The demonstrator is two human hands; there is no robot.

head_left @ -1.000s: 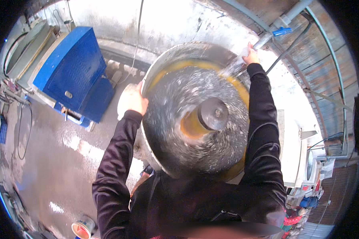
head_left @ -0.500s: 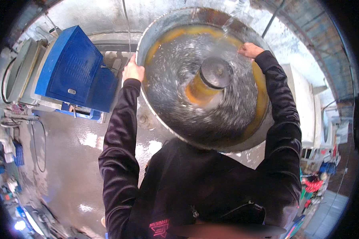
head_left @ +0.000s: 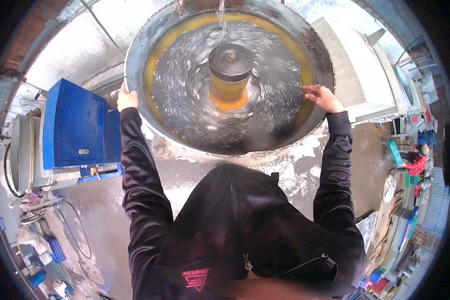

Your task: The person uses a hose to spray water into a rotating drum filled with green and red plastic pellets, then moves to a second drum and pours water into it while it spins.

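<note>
A big round metal tub (head_left: 150, 137) stands in front of me, its contents spinning in a grey blur around a central post with a dark cap (head_left: 230, 62) and a yellow-orange base. A thin stream of water (head_left: 221, 12) falls into it from above. My left hand (head_left: 126, 98) grips the tub's left rim. My right hand (head_left: 322, 96) rests on the inner right rim, fingers curled over the edge. Both arms are in black sleeves.
A blue metal box (head_left: 77, 125) sits left of the tub, with hoses and cables (head_left: 40, 210) on the wet concrete floor below it. A grey-white machine housing (head_left: 357, 75) stands to the right. Crates and coloured items (head_left: 410, 160) lie at the far right.
The view has swung so the tub now sits higher and more central. My hands stay on the rim, left and right, while the contents keep spinning.
</note>
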